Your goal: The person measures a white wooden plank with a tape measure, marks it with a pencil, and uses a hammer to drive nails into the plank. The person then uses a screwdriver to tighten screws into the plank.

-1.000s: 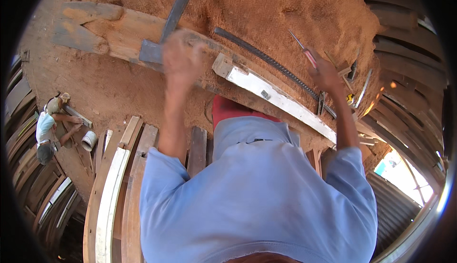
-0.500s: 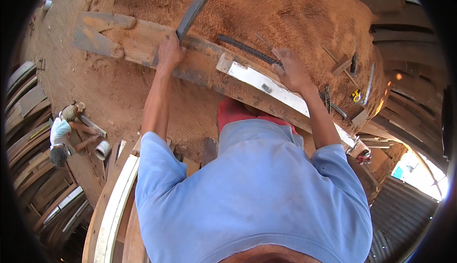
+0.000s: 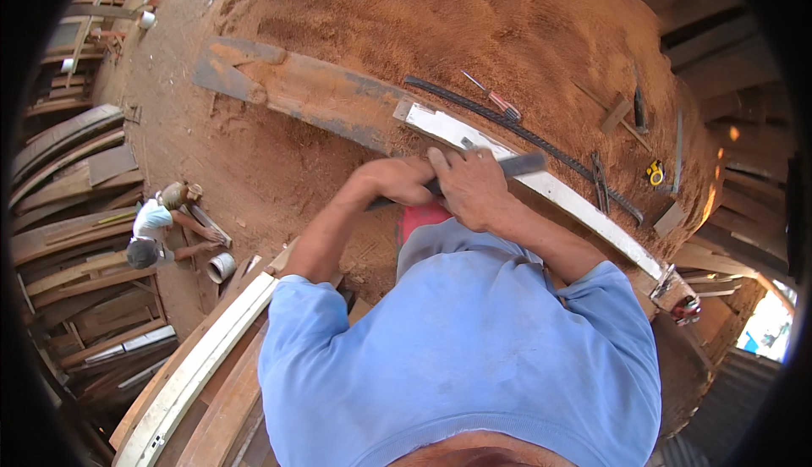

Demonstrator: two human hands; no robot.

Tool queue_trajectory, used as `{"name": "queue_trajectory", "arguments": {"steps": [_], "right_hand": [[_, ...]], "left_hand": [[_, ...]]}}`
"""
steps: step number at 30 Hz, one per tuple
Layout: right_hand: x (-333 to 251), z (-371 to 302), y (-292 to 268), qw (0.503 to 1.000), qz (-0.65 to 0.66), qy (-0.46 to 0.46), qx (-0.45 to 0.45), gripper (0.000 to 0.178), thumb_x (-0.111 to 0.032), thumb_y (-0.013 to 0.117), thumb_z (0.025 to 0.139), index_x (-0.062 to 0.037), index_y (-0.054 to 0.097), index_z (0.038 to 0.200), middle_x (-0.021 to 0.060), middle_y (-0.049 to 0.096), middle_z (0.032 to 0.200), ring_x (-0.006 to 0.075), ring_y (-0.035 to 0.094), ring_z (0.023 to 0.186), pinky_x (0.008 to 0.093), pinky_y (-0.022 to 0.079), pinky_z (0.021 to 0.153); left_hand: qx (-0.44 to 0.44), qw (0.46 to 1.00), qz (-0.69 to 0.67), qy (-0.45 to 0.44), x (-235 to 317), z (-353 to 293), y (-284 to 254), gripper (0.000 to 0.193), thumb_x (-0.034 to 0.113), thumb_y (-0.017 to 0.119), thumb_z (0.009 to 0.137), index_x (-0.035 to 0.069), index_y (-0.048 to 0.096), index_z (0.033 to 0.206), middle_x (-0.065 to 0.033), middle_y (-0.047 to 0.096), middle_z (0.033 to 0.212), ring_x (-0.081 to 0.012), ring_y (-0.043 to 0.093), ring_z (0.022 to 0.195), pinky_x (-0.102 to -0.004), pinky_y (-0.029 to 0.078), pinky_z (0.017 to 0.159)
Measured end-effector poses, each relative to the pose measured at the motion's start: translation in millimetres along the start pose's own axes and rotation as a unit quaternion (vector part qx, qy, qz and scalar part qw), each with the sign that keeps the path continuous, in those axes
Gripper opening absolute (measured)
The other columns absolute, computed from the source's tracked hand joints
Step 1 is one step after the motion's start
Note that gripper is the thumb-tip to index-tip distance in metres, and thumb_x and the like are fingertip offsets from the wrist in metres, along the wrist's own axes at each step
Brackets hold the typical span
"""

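In front of my body, my left hand (image 3: 401, 181) is closed around a dark, flat bar-like tool (image 3: 523, 164); its exact kind does not show. Right beside it, my right hand (image 3: 474, 186) is bent over the same bar, its fingers on top and its thumb below. The bar's broad end sticks out to the right, over a white-faced strip of wood (image 3: 558, 192). That strip lies on a long, worn timber plank (image 3: 330, 95) running from upper left to lower right. A small grey block (image 3: 468, 142) rests on the strip, just beyond my right fingers.
Past the strip lie a ribbed dark rod (image 3: 516, 129), a screwdriver (image 3: 499, 103), pliers (image 3: 600, 181), a wooden marking gauge (image 3: 616, 113) and a yellow tape measure (image 3: 655, 173) on sawdust (image 3: 474, 19). Another person (image 3: 156, 230) crouches at left near stacked boards (image 3: 72, 179).
My left hand has brought the bar from the far left plank toward my body, down and right. My right hand has left the ribbed rod and come to the bar.
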State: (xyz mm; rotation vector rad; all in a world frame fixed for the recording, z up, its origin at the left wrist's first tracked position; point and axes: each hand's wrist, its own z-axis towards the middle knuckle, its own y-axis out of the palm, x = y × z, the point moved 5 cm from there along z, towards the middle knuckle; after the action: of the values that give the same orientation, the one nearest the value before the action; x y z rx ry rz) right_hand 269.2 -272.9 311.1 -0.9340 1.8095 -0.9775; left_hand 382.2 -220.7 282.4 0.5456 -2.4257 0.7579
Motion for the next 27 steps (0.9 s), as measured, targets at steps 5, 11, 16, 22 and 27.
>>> {"name": "queue_trajectory", "arguments": {"steps": [5,11,16,22,27], "right_hand": [[60.1,-77.4,37.6,0.981,0.126,0.074,-0.13,0.041,-0.023,0.069,0.081,-0.0005,0.063,0.114,0.0222,0.072,0.101,0.0402,0.069,0.101,0.0496,0.052,0.088],[126.1,-196.1,134.6,0.945,0.273,0.171,0.057,0.047,-0.033,0.073,0.082,0.0024,0.066,0.112,0.0198,0.072,0.092,0.0366,0.07,0.09,0.0475,0.053,0.082],[118.9,-241.6,133.5,0.725,0.57,0.367,0.121,0.027,-0.023,0.071,0.089,0.0027,0.063,0.096,0.0079,0.064,0.071,0.0165,0.064,0.061,0.0342,0.051,0.058],[120.7,-225.4,165.5,0.613,0.585,0.438,0.299,0.021,-0.018,0.069,0.092,-0.0025,0.058,0.083,0.0029,0.06,0.064,0.0109,0.058,0.053,0.0287,0.046,0.049],[89.1,-188.1,196.3,0.505,0.653,0.434,0.361,0.021,-0.019,0.07,0.093,-0.0037,0.058,0.085,0.0021,0.059,0.066,0.0098,0.057,0.051,0.0272,0.045,0.047]], "left_hand": [[0.006,0.998,0.033,0.06,62.0,59.9,50.3,0.045,0.025,0.057,0.082,0.001,0.066,0.119,-0.0293,0.066,0.116,-0.0433,0.061,0.113,-0.0474,0.048,0.1],[0.376,0.925,0.037,0.042,65.4,73.9,-7.2,0.048,0.014,0.059,0.085,0.012,0.06,0.133,-0.026,0.058,0.134,-0.0435,0.053,0.125,-0.0501,0.045,0.105],[0.329,0.909,0.254,0.021,-4.3,111.6,18.9,0.058,0.009,0.064,0.081,0.013,0.056,0.138,-0.025,0.048,0.144,-0.0457,0.042,0.137,-0.0484,0.04,0.111],[0.299,0.918,0.22,0.138,-16.7,115.8,12.3,0.042,0.012,0.062,0.083,0.014,0.067,0.125,-0.0258,0.051,0.141,-0.0463,0.043,0.136,-0.0495,0.036,0.116],[0.318,0.919,0.135,0.192,-29.3,118.0,-11.1,0.032,0.021,0.059,0.092,0.011,0.063,0.123,-0.0258,0.057,0.132,-0.0445,0.047,0.133,-0.0504,0.036,0.116]]}}
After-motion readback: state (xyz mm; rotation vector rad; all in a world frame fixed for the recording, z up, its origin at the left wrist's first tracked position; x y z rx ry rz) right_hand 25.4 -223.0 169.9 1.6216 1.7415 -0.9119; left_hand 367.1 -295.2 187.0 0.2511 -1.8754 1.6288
